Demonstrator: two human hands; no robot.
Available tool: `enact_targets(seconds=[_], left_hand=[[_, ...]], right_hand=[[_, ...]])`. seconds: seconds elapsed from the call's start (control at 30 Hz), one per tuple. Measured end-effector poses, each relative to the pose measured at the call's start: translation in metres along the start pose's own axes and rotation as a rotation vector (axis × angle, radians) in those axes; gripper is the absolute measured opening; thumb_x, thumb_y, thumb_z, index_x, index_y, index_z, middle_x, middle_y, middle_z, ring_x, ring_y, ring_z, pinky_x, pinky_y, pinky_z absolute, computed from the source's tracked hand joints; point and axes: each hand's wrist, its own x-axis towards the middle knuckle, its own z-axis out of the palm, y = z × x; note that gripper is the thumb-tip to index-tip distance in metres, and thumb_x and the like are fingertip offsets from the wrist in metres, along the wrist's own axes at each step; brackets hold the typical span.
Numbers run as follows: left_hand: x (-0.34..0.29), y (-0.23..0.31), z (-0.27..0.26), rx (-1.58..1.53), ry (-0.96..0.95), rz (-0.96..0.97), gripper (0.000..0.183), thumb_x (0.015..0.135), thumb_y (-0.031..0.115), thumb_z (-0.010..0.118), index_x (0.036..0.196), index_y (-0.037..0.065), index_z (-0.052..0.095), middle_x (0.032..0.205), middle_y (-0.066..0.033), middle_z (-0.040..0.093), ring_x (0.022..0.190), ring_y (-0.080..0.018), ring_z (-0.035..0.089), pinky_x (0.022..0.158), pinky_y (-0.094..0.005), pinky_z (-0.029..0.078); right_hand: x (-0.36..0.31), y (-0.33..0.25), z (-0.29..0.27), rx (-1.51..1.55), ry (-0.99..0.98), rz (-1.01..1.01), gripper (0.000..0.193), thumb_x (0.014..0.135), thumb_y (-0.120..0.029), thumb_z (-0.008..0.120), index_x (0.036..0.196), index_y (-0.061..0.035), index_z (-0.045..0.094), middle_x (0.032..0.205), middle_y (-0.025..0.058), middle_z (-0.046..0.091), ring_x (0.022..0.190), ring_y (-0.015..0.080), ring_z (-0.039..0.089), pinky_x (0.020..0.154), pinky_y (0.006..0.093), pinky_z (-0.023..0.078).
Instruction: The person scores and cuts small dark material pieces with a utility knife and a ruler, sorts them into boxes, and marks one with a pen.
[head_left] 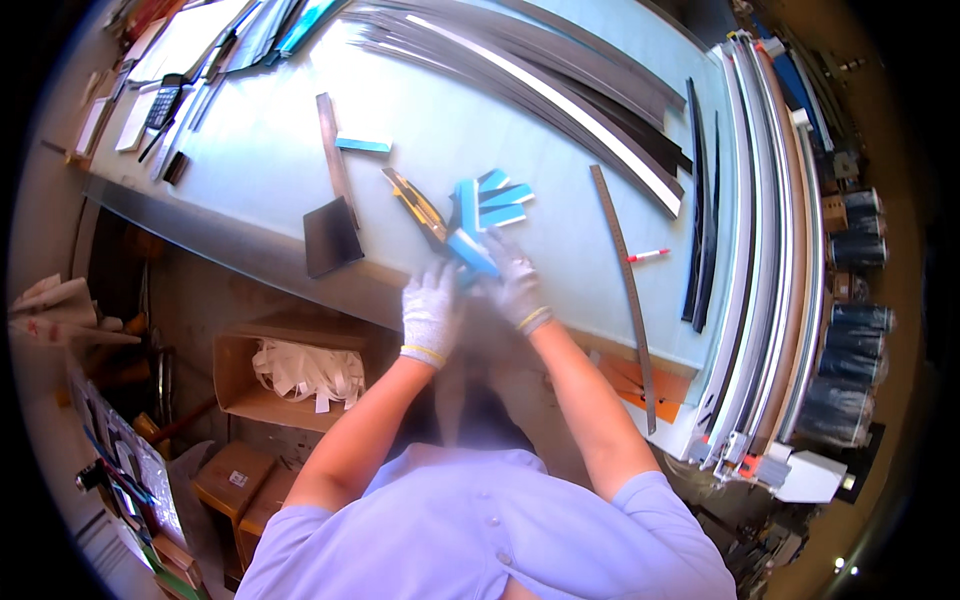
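Note:
Both my hands wear pale knit gloves with yellow cuff edges, at the near edge of the glass-like tabletop (560,270). A short blue strip piece (472,252) lies between them, and my right hand (515,285) has its fingers closed on its right end. Just left of that piece, my left hand (430,312) rests with fingers stretched forward; its thumb side is blurred. Beyond the hands several blue-and-dark cut pieces (500,205) lie fanned out. A yellow-and-black utility knife (415,205) lies to their left, its near end close to the blue strip piece.
Left of the knife sit a dark square plate (332,238), a narrow bar (333,140) and another blue strip (363,145). Long grey strips (540,80) cover the far side. A long ruler (622,290) and red-white marker (648,256) lie right. Below, a cardboard box (235,375) holds white scraps.

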Motion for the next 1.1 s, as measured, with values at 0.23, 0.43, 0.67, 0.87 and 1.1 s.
enact_targets(seconds=[0.23,0.43,0.67,0.87,1.1], left_hand=[[0.103,-0.058,-0.046,0.213,0.053,-0.122,0.04,0.081,0.0,0.063,0.12,0.01,0.065,0.124,-0.0128,0.064,0.111,-0.0375,0.06,0.094,-0.0458,0.048],[0.231,-0.172,-0.06,0.579,-0.022,-0.078,0.06,0.078,0.0,0.068,0.132,0.027,0.063,0.134,-0.0084,0.06,0.135,-0.0283,0.05,0.103,-0.0468,0.047],[0.283,-0.109,-0.033,0.451,-0.151,0.065,0.036,0.083,0.006,0.072,0.116,0.019,0.073,0.115,-0.0146,0.066,0.108,-0.0325,0.066,0.096,-0.0417,0.053],[0.254,0.013,0.028,0.302,-0.442,0.372,0.035,0.083,0.005,0.072,0.115,0.018,0.074,0.117,-0.0136,0.065,0.11,-0.0339,0.065,0.098,-0.042,0.052],[0.151,0.026,0.008,-0.1,-0.178,0.282,0.044,0.086,0.013,0.072,0.129,0.009,0.063,0.128,-0.0158,0.062,0.116,-0.038,0.06,0.102,-0.0443,0.048]], right_hand=[[0.092,0.02,-0.037,-0.422,-0.089,-0.062,0.064,0.085,-0.033,0.075,0.143,-0.0183,0.054,0.156,0.014,0.04,0.147,0.038,0.032,0.121,0.0551,0.022],[0.103,0.04,-0.03,-0.418,-0.264,-0.035,0.076,0.077,-0.045,0.079,0.145,-0.0226,0.053,0.156,0.0143,0.04,0.149,0.0413,0.027,0.122,0.0556,0.019],[0.027,0.062,-0.039,-0.377,-0.119,-0.032,0.068,0.085,-0.04,0.074,0.145,-0.0159,0.053,0.157,0.0173,0.038,0.147,0.0405,0.031,0.122,0.0532,0.022],[0.015,0.076,-0.048,0.078,0.268,0.109,0.061,0.086,-0.023,0.073,0.142,-0.0106,0.054,0.149,0.0204,0.047,0.138,0.041,0.043,0.117,0.0504,0.032],[0.027,0.085,-0.064,-0.247,0.123,0.008,0.054,0.089,-0.02,0.069,0.14,-0.0103,0.055,0.146,0.019,0.051,0.136,0.0406,0.044,0.115,0.0501,0.033]])
